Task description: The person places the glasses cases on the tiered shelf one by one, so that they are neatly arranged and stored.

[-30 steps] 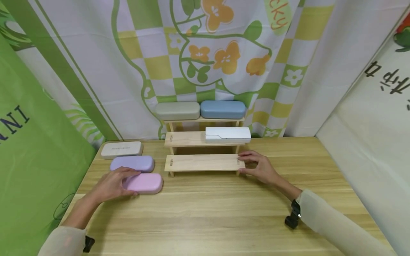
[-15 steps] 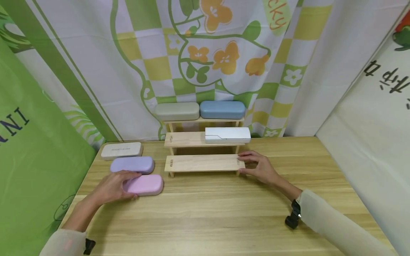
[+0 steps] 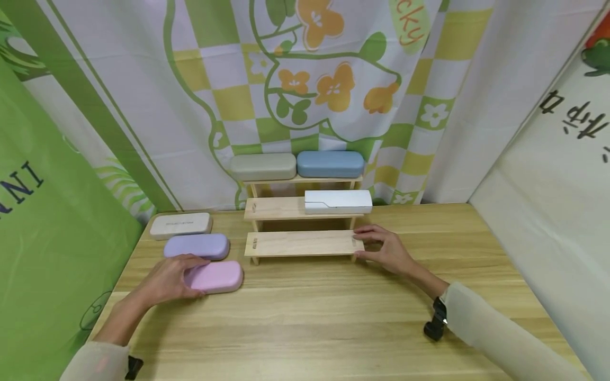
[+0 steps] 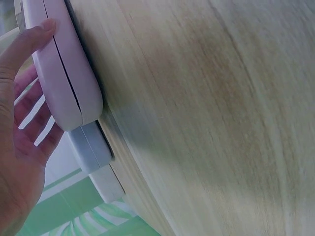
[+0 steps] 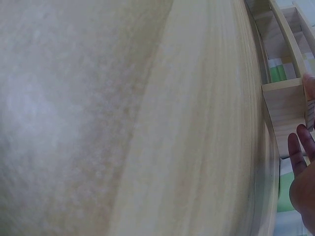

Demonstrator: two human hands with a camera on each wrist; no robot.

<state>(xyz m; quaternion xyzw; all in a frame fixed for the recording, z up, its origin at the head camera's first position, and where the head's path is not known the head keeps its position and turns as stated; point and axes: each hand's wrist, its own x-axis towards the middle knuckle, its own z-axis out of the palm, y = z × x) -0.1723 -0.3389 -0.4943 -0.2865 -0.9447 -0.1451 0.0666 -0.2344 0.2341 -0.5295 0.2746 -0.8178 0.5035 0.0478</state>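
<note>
1. Table (image 3: 295, 328): pink case (image 3: 219, 275) and rack (image 3: 274, 208) carried; case toward left edge, rack near back edge.
2. Rack: steadied, it seems; lowest shelf (image 3: 305, 243) pinched at its right end by right hand (image 3: 385, 253), forearm (image 3: 430, 282) slanted in from front right.
3. Pink case: grasping step judged in hand, level lift called for; gripped by left hand (image 3: 167, 279), thumb in front, fingers behind.

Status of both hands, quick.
Left hand: closed on the pink case, thumb at its near side.
Right hand: holding the rack by its lowest step's right end.
</note>
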